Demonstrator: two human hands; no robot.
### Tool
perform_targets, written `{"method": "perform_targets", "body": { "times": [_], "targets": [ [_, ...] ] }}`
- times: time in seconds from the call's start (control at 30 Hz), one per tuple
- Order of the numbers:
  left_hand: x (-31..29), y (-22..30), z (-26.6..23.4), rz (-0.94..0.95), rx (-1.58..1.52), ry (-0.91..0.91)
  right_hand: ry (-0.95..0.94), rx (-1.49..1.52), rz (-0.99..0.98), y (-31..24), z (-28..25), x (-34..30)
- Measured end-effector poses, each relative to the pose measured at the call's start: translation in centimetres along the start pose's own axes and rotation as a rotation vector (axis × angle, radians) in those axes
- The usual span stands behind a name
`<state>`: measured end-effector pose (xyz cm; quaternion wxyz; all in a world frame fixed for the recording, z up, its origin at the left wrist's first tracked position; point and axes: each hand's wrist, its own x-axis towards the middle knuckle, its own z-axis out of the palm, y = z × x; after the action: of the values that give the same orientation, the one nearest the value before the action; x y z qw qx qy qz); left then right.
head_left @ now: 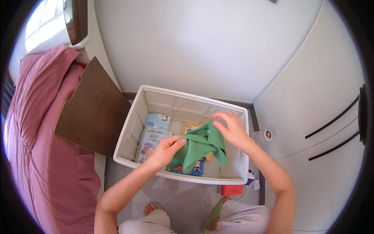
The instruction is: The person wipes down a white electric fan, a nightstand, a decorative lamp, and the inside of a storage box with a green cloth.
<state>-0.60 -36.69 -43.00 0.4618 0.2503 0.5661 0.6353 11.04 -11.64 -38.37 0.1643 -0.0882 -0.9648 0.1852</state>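
A green cloth [200, 146] hangs crumpled over the inside of a white plastic storage bin [177, 93]. My left hand [167, 150] pinches the cloth's left side between thumb and fingers. At its upper right, my right hand [230, 126] has its thumb at the cloth's edge and its fingers bent; whether it grips the fabric is hard to make out. On the bin's floor at the left lie a light blue package [157, 121] and a white-blue package [154, 142]. Partly covered by the cloth are a yellow patterned item [190, 127] and a blue picture item [198, 168].
Left of the bin leans a brown board [93, 113] against a bed with pink bedding [58, 156]. A clear bottle-like container [261, 137] stands at the right, near a white cabinet with black handles [333, 117]. A red box [231, 190] and a white cable lie in front.
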Motion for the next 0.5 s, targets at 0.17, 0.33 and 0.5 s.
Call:
{"method": "perform_targets", "body": {
  "times": [0.17,0.33,0.5],
  "targets": [
    [-0.7,-0.5,0.2,-0.062,-0.275,0.061,-0.301,0.624,-0.148,-3.8,4.3,-3.2],
    [-2.9,0.3,-1.9,0.205,0.211,0.111,-0.428,0.71,0.173,-4.5,9.2,-3.5],
    [-6.0,1.9,-11.5,0.387,1.017,0.719,-0.335,0.589,0.368,-6.1,12.0,0.4]
  ]
}}
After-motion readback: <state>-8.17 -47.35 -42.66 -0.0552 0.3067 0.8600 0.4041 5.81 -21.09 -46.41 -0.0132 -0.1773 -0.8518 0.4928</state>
